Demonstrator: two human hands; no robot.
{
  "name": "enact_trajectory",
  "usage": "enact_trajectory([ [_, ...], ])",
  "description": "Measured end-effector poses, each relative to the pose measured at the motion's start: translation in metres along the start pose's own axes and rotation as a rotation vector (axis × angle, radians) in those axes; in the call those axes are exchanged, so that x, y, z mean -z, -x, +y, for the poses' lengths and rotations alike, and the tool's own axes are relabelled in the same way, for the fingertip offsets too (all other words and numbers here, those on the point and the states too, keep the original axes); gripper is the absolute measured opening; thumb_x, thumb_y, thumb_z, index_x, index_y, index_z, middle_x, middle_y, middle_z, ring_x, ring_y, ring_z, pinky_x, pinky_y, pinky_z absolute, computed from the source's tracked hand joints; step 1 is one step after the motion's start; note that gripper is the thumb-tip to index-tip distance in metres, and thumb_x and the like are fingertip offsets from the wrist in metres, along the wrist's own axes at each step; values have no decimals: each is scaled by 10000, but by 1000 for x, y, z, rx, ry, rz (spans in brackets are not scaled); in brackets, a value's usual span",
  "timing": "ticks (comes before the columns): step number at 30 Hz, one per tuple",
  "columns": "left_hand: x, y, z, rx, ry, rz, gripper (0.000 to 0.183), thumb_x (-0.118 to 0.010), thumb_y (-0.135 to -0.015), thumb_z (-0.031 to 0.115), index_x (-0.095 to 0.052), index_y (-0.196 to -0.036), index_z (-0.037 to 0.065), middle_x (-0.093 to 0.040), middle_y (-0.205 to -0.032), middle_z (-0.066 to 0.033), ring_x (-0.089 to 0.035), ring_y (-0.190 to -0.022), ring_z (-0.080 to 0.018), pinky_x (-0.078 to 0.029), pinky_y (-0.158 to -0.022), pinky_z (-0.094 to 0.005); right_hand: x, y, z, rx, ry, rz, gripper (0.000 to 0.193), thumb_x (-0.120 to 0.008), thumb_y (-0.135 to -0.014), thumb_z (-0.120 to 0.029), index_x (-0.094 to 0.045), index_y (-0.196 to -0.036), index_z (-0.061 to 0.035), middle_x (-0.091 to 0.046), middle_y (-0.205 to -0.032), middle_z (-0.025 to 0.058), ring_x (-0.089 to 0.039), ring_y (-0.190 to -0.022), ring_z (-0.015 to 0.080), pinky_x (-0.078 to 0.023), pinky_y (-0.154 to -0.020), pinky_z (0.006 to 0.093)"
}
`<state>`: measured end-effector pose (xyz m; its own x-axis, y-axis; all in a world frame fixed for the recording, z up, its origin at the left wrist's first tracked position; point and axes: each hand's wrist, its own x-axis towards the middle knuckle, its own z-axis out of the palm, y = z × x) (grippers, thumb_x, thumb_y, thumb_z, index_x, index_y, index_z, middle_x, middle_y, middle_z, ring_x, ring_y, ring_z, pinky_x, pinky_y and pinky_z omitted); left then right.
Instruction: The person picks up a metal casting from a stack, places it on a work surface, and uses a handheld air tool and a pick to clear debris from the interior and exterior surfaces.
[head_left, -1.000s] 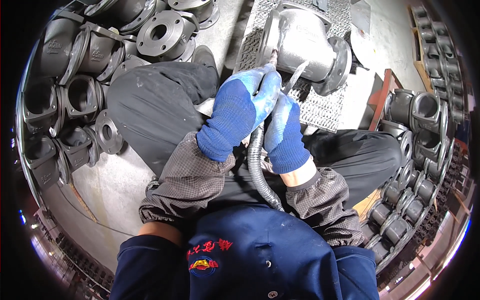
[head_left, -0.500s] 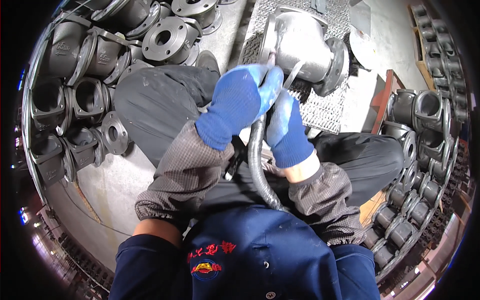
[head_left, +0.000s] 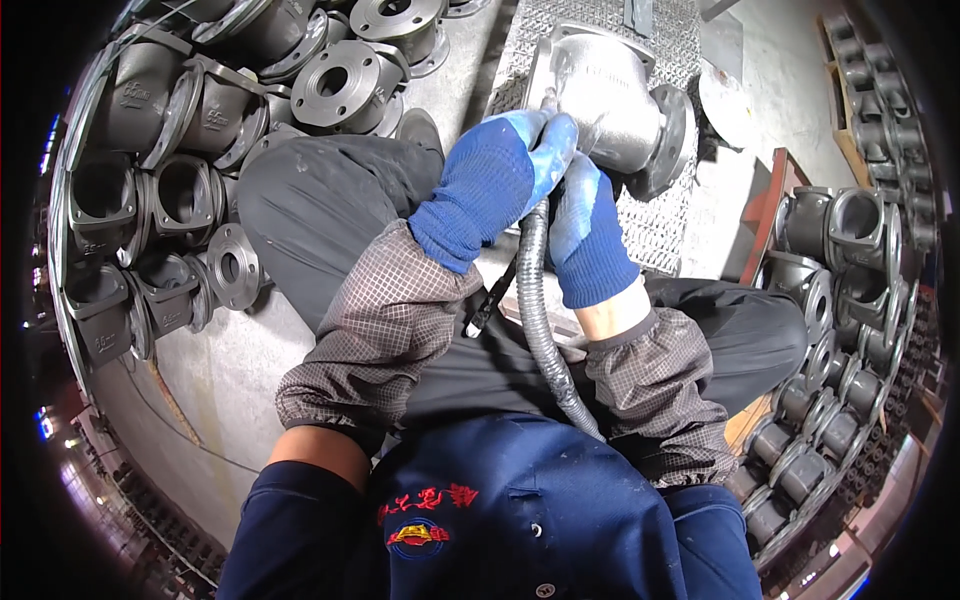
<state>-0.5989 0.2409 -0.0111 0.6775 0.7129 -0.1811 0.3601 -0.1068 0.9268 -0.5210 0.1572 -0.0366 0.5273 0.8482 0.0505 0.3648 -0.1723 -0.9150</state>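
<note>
A grey flanged metal casting [head_left: 605, 100] lies on its side on a textured metal plate [head_left: 645, 235] in front of me. My left hand [head_left: 515, 160], in a blue glove, is closed around a slim tool at the end of a ribbed flexible hose [head_left: 540, 320]. Beside it, my right hand [head_left: 585, 205], gloved too, is closed on the same tool from the right. Both hands are against the near left side of the casting, where a thin tip shows by its flange. The tool's body is mostly hidden by my fingers.
Several flanged castings [head_left: 345, 85] stand stacked on my left, and more castings [head_left: 805, 220] line the right by a red metal edge [head_left: 765, 215]. A pale round disc [head_left: 725, 105] lies beyond the plate. My bent legs [head_left: 320, 210] flank the work.
Both hands have moved a little to the right along the casting, still gripping the tool. The hose has swung to the right with them. A pale streak near the right fingers no longer shows.
</note>
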Motion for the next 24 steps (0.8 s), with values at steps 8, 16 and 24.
enact_trajectory([
  [8, -6, -10, -5, 52, 49, 12, 345, -509, -925, 253, -613, -907, -76, -619, -749, -104, -580, -684, -127, -481, -639, -252, 5, -9, 11, -47, -11, -71, 133, -502, -788, -55, -582, -829, 43, -613, -705, 184, -633, -666, 286, -485, -606, 364],
  [16, -17, -3, -2, -95, 60, 47, 280, -546, -905, 204, -606, -930, -68, -580, -672, -81, -533, -596, -120, -449, -550, -275, 29, -8, 10, -173, -163, -95, 164, -476, -826, -82, -565, -824, 56, -597, -731, 175, -594, -673, 229, -467, -619, 334],
  [24, -17, -6, 2, -103, 178, -11, 204, -531, -910, 139, -606, -945, -48, -589, -723, -46, -544, -648, -78, -446, -573, -222, 49, -19, -3, -188, -66, -215, 149, -507, -794, -50, -576, -871, 58, -610, -759, 192, -619, -716, 274, -473, -627, 328],
])
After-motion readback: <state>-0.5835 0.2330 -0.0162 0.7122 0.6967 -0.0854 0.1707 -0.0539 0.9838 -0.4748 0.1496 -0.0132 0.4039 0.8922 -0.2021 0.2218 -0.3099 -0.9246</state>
